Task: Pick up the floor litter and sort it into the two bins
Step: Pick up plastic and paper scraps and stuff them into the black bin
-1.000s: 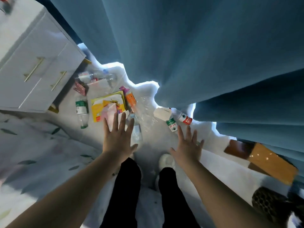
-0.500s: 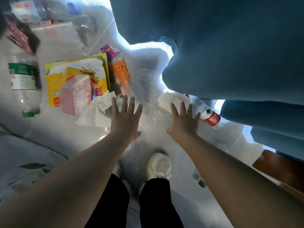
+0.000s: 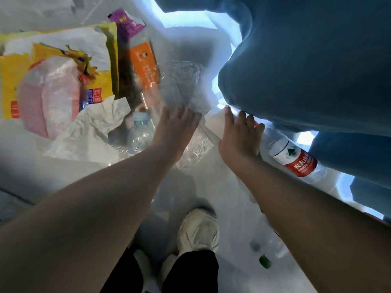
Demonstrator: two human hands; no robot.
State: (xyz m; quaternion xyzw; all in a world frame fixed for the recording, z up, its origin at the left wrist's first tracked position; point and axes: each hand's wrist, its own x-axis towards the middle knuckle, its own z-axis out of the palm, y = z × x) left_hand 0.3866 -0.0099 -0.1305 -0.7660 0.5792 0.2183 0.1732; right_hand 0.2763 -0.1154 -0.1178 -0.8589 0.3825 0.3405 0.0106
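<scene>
floor litter lies from 9 to 1 o'clock of the hands. left hand (image 3: 175,127) low over clear plastic wrap (image 3: 184,85); grip wide, fingers straight and spread, holding nothing. clear bottle (image 3: 140,132) just at its 9 o'clock, crumpled white paper (image 3: 88,127) beyond. right hand (image 3: 241,136) at hem of blue curtain (image 3: 306,60); grip wide, fingertips at a white item (image 3: 212,125), contact unclear. red-label bottle (image 3: 294,159) at its 3 o'clock. yellow bag (image 3: 63,66) and orange packet (image 3: 141,60) at 11 o'clock.
</scene>
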